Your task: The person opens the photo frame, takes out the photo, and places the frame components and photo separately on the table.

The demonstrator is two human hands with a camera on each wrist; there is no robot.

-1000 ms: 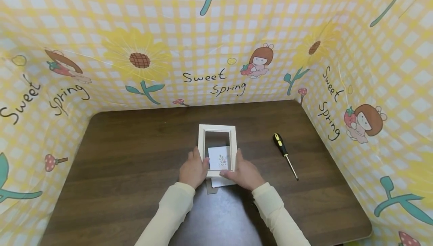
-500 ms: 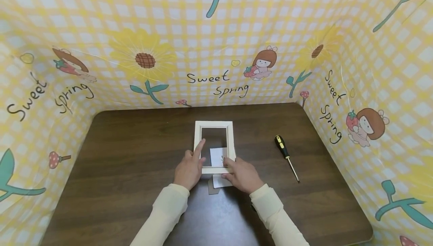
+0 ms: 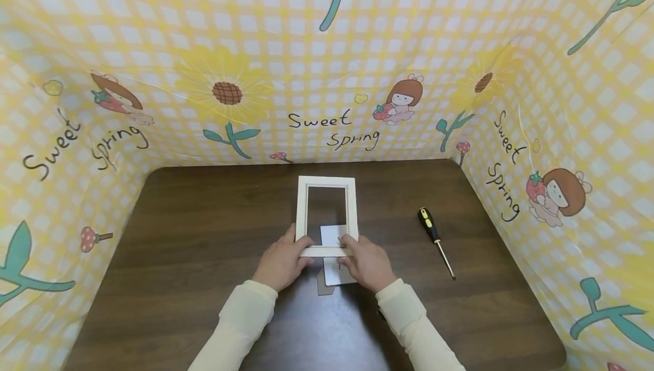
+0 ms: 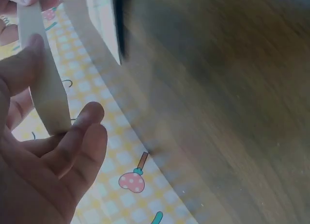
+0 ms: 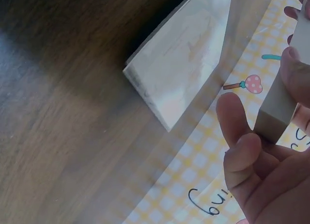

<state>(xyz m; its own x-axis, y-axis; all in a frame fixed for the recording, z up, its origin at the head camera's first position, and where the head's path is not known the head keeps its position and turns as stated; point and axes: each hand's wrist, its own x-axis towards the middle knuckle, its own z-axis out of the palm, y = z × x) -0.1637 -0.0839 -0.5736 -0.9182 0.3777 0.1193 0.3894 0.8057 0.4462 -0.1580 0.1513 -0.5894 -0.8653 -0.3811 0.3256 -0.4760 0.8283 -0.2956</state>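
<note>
An empty white picture frame (image 3: 301, 209) is held above the table, its opening showing the wood behind. My left hand (image 3: 280, 260) grips its lower left corner, thumb over the front. At the lower right corner, my right hand (image 3: 369, 261) pinches the bar between thumb and fingers. Both wrist views show the frame's edge (image 4: 51, 105) between thumb and fingers, clear of the tabletop. Below it lies a white card (image 3: 338, 274), partly hidden by frame and right hand; its top looks glossy in the right wrist view. A grey-brown piece (image 3: 324, 287) sticks out from under the card.
A black and yellow screwdriver (image 3: 429, 226) lies on the dark wooden table (image 3: 204, 235) to the right, tip toward the front. Yellow checked cloth (image 3: 327, 76) with printed flowers surrounds the table at the back and sides.
The frame has shifted away from me, uncovering more of the card below it. My left index finger, stretched across the opening half a second ago, is back behind the frame.
</note>
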